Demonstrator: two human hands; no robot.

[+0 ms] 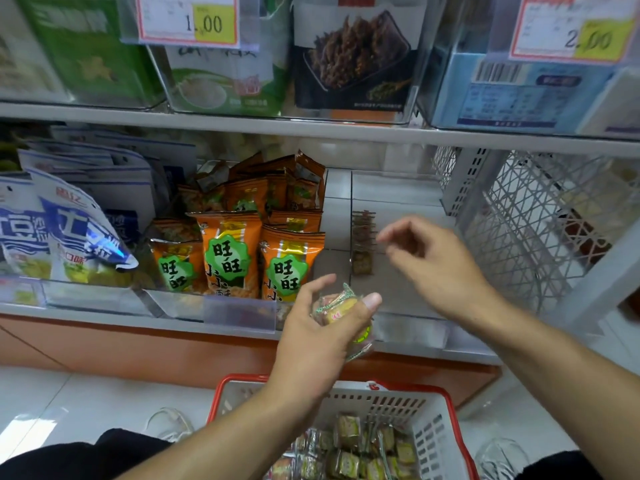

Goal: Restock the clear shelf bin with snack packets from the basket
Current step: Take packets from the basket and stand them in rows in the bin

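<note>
A small retail shop, snack aisle, is shown. White shelving is stocked with clear bins of packaged goods: orange snack packets [239, 251], blue-and-white bags [69, 233], green pouches [225, 81], and printed price tags [188, 20] reading 1.00 and 2.00 are clipped to the bin fronts. A red-rimmed shopping basket [440, 427] of small packets is set on the tiled floor [52, 407] below.
</note>
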